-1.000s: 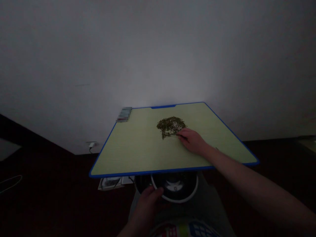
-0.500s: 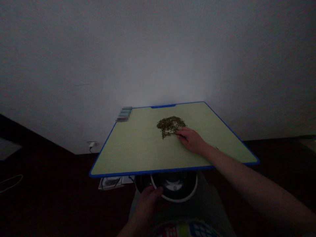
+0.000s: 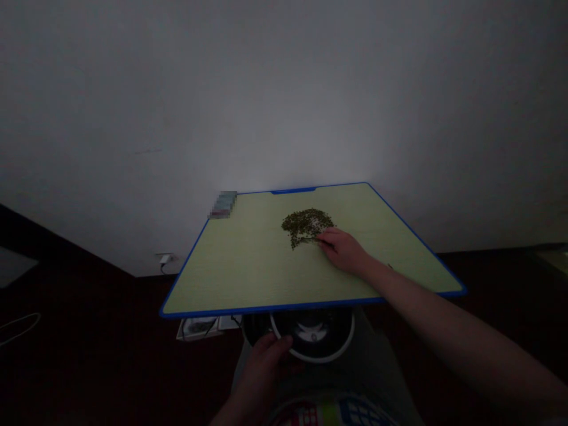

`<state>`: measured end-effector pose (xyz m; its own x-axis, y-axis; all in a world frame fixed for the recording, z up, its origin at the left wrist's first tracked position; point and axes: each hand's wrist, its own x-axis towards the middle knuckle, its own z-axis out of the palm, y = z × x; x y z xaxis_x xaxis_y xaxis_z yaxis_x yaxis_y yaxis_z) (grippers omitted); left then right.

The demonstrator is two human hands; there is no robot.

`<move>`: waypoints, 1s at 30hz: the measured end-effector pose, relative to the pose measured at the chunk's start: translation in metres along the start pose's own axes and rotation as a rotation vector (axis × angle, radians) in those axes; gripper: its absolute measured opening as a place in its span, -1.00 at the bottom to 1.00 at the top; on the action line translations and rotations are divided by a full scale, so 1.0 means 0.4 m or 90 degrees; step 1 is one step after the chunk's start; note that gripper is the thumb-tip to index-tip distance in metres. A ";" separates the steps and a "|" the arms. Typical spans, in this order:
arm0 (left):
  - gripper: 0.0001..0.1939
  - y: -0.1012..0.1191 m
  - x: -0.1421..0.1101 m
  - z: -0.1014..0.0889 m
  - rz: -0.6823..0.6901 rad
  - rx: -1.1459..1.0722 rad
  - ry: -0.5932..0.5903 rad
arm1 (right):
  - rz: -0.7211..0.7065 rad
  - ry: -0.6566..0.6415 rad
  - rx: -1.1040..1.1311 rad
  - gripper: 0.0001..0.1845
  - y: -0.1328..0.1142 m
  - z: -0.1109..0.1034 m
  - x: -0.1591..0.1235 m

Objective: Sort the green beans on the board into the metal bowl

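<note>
- Slightly leftward, toward the seeds, the right hand (image 3: 342, 250) has edged since the first frame, and the head camera's view has barely shifted.
- Right hand: it lies low over the board, right of centre, with the forearm (image 3: 448, 331) reaching in from the lower right edge of the frame. Its fingers close on a thin dark tool (image 3: 326, 241), too thin and dim to name more exactly, whose tip points left to the lower right edge of the pile.
- Small green seeds (image 3: 306, 226): they form one loose, irregular pile in the upper middle of the board, with a ragged tail trailing down on the left. The tool's tip is just beside or touching them; the dimness hides which.
- Left hand (image 3: 261, 370): it sits at the bottom centre of the frame, below the board's near edge. Its fingers hook over the white rim of a round black dish (image 3: 313, 324), which looks gripped, and the dish sits partly under that edge.
- Yellow-green board (image 3: 231, 266): it has a blue edge and fills the middle of the frame, tilted in view.
- Around it: a pixelated packet (image 3: 223, 205) sits at the board's far left corner, a white plug (image 3: 165, 258) is in the wall at left, a white cable (image 3: 18, 328) lies at lower left, and a patterned shirt (image 3: 332, 412) shows at the bottom edge.
</note>
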<state>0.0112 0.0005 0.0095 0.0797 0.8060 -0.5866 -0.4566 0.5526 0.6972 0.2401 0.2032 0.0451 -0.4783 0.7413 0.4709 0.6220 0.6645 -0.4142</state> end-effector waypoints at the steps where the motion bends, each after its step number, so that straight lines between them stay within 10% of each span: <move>1: -0.81 -0.001 0.000 -0.002 0.001 0.000 -0.006 | -0.002 -0.001 0.001 -0.74 0.000 0.000 0.000; 30: -0.74 0.003 -0.013 -0.013 -0.001 -0.046 0.038 | 0.017 -0.120 0.020 -0.79 -0.004 -0.040 0.047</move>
<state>0.0056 -0.0043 0.0112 0.0293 0.7896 -0.6129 -0.5201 0.5357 0.6652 0.2400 0.2146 0.0670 -0.5719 0.7610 0.3062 0.6172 0.6451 -0.4504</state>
